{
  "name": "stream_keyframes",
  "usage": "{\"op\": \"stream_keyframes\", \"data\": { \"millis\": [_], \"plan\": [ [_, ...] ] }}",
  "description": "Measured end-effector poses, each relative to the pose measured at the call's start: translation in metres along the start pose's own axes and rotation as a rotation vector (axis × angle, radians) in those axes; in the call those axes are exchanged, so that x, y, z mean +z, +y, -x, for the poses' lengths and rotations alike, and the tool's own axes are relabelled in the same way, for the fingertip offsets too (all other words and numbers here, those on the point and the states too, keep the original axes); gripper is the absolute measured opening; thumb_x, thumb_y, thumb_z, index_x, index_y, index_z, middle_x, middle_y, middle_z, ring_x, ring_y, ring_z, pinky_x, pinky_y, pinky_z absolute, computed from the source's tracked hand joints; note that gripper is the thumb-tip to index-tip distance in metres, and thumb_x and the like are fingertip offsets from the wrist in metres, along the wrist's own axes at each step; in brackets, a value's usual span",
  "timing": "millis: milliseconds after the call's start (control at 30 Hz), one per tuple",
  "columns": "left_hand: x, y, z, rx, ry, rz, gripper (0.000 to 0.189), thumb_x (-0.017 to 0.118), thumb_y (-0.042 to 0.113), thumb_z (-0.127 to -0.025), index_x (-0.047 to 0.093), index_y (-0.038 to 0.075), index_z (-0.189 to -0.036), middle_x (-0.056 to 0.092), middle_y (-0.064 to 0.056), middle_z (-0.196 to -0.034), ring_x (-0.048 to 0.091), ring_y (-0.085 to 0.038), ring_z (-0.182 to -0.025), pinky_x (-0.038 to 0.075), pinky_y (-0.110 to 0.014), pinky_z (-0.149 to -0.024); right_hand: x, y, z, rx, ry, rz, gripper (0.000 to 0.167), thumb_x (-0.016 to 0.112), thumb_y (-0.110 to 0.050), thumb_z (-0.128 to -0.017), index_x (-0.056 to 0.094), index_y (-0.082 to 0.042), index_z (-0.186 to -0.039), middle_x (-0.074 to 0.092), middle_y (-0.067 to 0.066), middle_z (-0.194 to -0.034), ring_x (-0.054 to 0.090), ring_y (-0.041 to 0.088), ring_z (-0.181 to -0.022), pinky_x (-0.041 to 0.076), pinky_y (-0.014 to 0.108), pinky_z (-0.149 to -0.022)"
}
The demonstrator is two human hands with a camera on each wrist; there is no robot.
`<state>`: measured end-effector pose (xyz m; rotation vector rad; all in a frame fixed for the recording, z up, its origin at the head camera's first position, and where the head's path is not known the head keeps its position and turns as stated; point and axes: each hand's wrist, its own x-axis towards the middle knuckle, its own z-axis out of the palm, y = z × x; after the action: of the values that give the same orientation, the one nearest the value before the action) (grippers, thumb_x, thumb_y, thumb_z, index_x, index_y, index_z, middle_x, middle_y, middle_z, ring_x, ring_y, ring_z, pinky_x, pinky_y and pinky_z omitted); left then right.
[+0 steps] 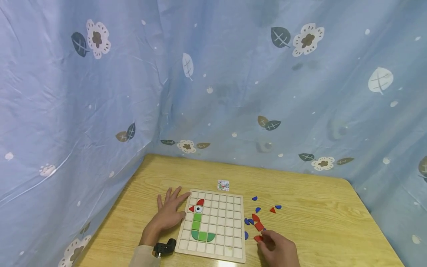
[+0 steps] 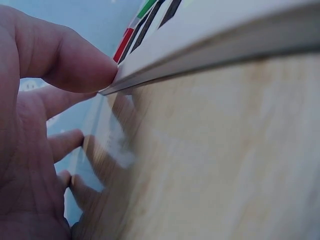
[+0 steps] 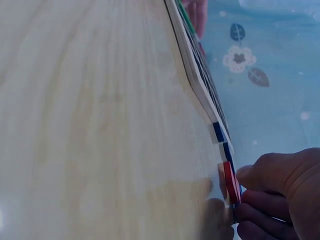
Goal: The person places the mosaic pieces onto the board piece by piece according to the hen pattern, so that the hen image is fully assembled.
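A pale wooden grid board (image 1: 227,237) lies on the table. Green and red pieces, with a round eye piece (image 1: 198,209), form a bird-like figure on its left side. My left hand (image 1: 169,215) rests beside the board, fingers spread; its thumb (image 2: 82,62) touches the board's left edge and its index finger reaches the upper left corner. Right of the board, my right hand (image 1: 279,247) has curled fingers and pinches a red curved piece (image 1: 258,239) low at the table. A red square (image 1: 259,226) and a red quarter-round piece (image 1: 255,217) lie just beyond.
Several blue half-round pieces (image 1: 251,221) and a red triangle (image 1: 272,210) lie scattered right of the board. Behind the board sits a small picture card (image 1: 223,185). Blue patterned cloth (image 1: 220,92) hangs behind and beside the wooden table (image 1: 320,211).
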<state>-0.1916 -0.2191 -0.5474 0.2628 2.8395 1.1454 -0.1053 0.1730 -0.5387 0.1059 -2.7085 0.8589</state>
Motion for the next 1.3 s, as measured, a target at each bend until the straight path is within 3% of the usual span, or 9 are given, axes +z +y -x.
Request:
{"op": "stream_keyframes", "data": {
  "millis": [200, 367, 467, 633, 867, 1000, 1133, 1233, 1300],
  "plan": [
    [0.000, -0.001, 0.000, -0.001, 0.001, 0.000, 0.078, 0.061, 0.008, -0.088, 0.051, 0.019, -0.165, 0.021, -0.021, -0.182, -0.004, -0.051, -0.169, -0.024, -0.077, -0.122, 0.009, -0.010, -0.009, -0.029, -0.043, -0.025, 0.028, 0.096, -0.011, -0.078, 0.086, -0.012, -0.105, 0.083, -0.009, -0.097, 0.078, 0.009, -0.089, 0.066, 0.033, -0.083],
    [0.001, 0.000, 0.000, 0.000, 0.001, 0.008, 0.079, 0.060, 0.008, -0.088, 0.052, 0.018, -0.165, 0.021, -0.020, -0.182, -0.004, -0.052, -0.169, -0.024, -0.076, -0.123, 0.015, -0.014, -0.013, -0.064, -0.100, -0.081, 0.031, 0.094, -0.002, -0.078, 0.085, -0.015, -0.106, 0.081, -0.011, -0.096, 0.072, 0.002, -0.086, 0.064, 0.027, -0.081],
    [0.001, 0.001, 0.001, 0.002, 0.006, 0.015, 0.078, 0.061, 0.007, -0.088, 0.052, 0.017, -0.165, 0.022, -0.021, -0.182, -0.004, -0.052, -0.169, -0.024, -0.076, -0.123, 0.013, -0.013, -0.013, -0.081, -0.126, -0.080, 0.034, 0.092, 0.000, -0.079, 0.084, -0.017, -0.108, 0.082, -0.010, -0.099, 0.076, 0.005, -0.091, 0.064, 0.028, -0.083],
    [0.000, 0.002, 0.001, 0.003, 0.004, 0.018, 0.077, 0.061, 0.007, -0.088, 0.052, 0.016, -0.165, 0.022, -0.022, -0.182, -0.003, -0.053, -0.169, -0.023, -0.076, -0.123, 0.010, -0.007, -0.010, -0.128, -0.114, -0.008, 0.035, 0.093, -0.004, -0.078, 0.084, -0.018, -0.109, 0.083, -0.011, -0.104, 0.080, 0.013, -0.099, 0.066, 0.035, -0.090],
    [-0.001, 0.002, 0.002, 0.003, 0.011, 0.018, 0.077, 0.061, 0.007, -0.088, 0.053, 0.016, -0.164, 0.022, -0.023, -0.181, -0.004, -0.054, -0.169, -0.023, -0.076, -0.123, 0.009, 0.002, -0.006, -0.160, -0.091, 0.007, 0.037, 0.095, -0.005, -0.075, 0.085, -0.018, -0.108, 0.083, -0.010, -0.105, 0.081, 0.015, -0.099, 0.066, 0.034, -0.088],
    [-0.001, 0.002, 0.002, 0.009, 0.013, 0.029, 0.077, 0.060, 0.007, -0.088, 0.053, 0.015, -0.164, 0.022, -0.024, -0.181, -0.004, -0.054, -0.168, -0.024, -0.077, -0.122, 0.009, 0.003, -0.006, -0.167, -0.068, -0.031, 0.038, 0.095, -0.002, -0.074, 0.085, -0.018, -0.107, 0.084, -0.010, -0.103, 0.080, 0.009, -0.096, 0.065, 0.027, -0.085],
    [-0.002, 0.003, 0.003, 0.019, 0.017, 0.040, 0.076, 0.061, 0.006, -0.088, 0.054, 0.014, -0.163, 0.023, -0.025, -0.180, -0.003, -0.055, -0.168, -0.023, -0.077, -0.122, 0.009, 0.003, -0.011, -0.297, -0.009, -0.126, 0.040, 0.095, 0.003, -0.072, 0.085, -0.014, -0.107, 0.085, -0.007, -0.101, 0.080, 0.005, -0.089, 0.062, 0.016, -0.080],
    [-0.002, 0.003, 0.003, 0.019, 0.013, 0.042, 0.076, 0.062, 0.006, -0.088, 0.054, 0.015, -0.163, 0.022, -0.024, -0.181, -0.003, -0.055, -0.168, -0.024, -0.077, -0.122, 0.009, -0.002, -0.015, -0.391, -0.034, -0.219, 0.038, 0.093, 0.004, -0.075, 0.084, -0.011, -0.109, 0.085, -0.002, -0.101, 0.080, 0.005, -0.087, 0.061, 0.013, -0.078],
    [-0.003, 0.003, 0.003, 0.019, 0.009, 0.042, 0.076, 0.062, 0.005, -0.088, 0.054, 0.016, -0.163, 0.022, -0.024, -0.181, -0.004, -0.055, -0.168, -0.024, -0.077, -0.122, 0.008, -0.008, -0.019, -0.386, -0.106, -0.267, 0.035, 0.091, 0.001, -0.080, 0.084, -0.009, -0.112, 0.085, 0.001, -0.104, 0.080, 0.004, -0.089, 0.063, 0.016, -0.079]
  ]
}}
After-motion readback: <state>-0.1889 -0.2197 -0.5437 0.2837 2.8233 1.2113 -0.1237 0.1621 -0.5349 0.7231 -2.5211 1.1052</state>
